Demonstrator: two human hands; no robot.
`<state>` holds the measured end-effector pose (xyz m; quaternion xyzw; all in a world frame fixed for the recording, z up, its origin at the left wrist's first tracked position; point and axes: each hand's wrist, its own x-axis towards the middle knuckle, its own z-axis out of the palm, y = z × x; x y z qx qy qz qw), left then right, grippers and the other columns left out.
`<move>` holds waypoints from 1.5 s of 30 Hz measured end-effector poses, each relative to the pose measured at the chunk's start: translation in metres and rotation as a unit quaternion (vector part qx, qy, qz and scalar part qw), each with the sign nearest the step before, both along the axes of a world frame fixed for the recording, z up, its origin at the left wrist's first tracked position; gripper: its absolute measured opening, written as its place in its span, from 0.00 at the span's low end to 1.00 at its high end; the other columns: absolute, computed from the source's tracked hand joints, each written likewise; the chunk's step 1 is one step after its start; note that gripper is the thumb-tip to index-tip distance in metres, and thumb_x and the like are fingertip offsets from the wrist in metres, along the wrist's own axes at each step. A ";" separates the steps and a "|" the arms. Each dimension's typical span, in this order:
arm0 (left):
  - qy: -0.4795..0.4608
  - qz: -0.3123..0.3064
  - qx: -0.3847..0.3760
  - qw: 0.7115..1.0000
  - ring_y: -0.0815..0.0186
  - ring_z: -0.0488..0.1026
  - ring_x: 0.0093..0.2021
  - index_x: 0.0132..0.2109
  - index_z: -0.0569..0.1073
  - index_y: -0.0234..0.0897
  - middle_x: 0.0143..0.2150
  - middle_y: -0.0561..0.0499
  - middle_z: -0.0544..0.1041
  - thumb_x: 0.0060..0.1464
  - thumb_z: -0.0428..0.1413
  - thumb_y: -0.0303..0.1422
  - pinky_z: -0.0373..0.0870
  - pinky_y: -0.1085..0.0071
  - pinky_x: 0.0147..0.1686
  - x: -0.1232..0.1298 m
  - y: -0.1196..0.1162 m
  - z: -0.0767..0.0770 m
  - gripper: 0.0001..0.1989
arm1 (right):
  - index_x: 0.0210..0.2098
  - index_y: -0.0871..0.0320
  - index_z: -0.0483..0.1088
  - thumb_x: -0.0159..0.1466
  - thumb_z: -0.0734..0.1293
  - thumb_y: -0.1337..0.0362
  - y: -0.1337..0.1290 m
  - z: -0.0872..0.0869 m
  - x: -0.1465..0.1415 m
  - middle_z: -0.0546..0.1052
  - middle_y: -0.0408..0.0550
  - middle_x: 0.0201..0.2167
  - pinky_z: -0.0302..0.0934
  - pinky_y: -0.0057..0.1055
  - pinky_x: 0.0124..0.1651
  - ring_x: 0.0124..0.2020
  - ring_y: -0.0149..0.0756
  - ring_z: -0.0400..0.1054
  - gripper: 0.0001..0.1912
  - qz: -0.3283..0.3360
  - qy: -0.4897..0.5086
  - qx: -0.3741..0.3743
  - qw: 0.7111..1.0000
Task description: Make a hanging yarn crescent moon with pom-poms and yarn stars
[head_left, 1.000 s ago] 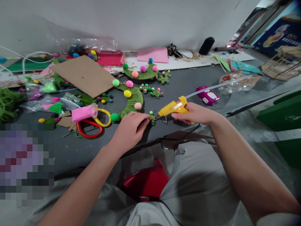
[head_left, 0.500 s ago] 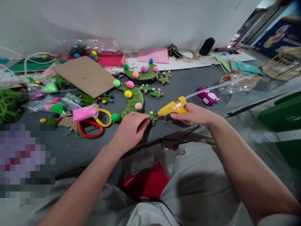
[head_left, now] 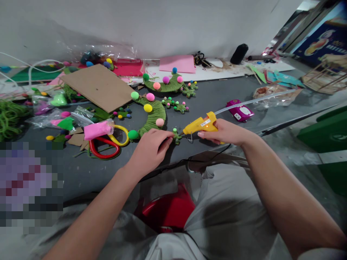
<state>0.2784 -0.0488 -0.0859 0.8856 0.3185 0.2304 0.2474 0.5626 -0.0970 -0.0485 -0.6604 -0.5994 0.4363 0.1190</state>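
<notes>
My right hand [head_left: 221, 131] is wrapped round a yellow glue gun [head_left: 200, 124] with a long clear glue stick [head_left: 233, 105] out of its back. The nozzle points left at a small green star-shaped piece [head_left: 177, 137] with a light green ball on top. My left hand [head_left: 151, 150] pinches the left side of that piece near the table's front edge. Behind my left hand lies a green yarn-wrapped crescent [head_left: 155, 115] with coloured balls. Farther back are a second crescent [head_left: 162, 86] and several small green stars [head_left: 180, 107].
Red and yellow scissor handles [head_left: 104, 153], a pink packet [head_left: 98, 130] and a brown board [head_left: 99, 86] lie left. A purple packet [head_left: 240, 110] and a plastic bag [head_left: 273, 94] lie right. Green yarn [head_left: 12, 121] is at the far left.
My right hand and the glue gun have shifted very slightly to the right, away from the small green piece. My left hand stays in place.
</notes>
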 end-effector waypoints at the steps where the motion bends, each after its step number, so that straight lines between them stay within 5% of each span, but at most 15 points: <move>1: 0.000 0.000 -0.001 1.000 0.57 0.73 0.48 0.51 0.76 0.37 0.47 0.46 0.81 0.67 0.49 0.33 0.68 0.60 0.47 0.000 0.000 0.000 0.13 | 0.23 0.56 0.65 0.61 0.67 0.42 0.000 0.000 0.001 0.67 0.41 0.17 0.52 0.30 0.28 0.21 0.30 0.59 0.25 0.002 0.002 0.000 1.000; 45: -0.006 -0.005 -0.003 1.000 0.57 0.73 0.49 0.51 0.76 0.38 0.47 0.46 0.81 0.67 0.50 0.34 0.69 0.59 0.50 -0.001 0.002 -0.002 0.12 | 0.28 0.57 0.67 0.59 0.69 0.43 -0.001 -0.001 -0.001 0.65 0.39 0.17 0.50 0.29 0.25 0.21 0.30 0.58 0.22 -0.029 0.000 -0.014 0.999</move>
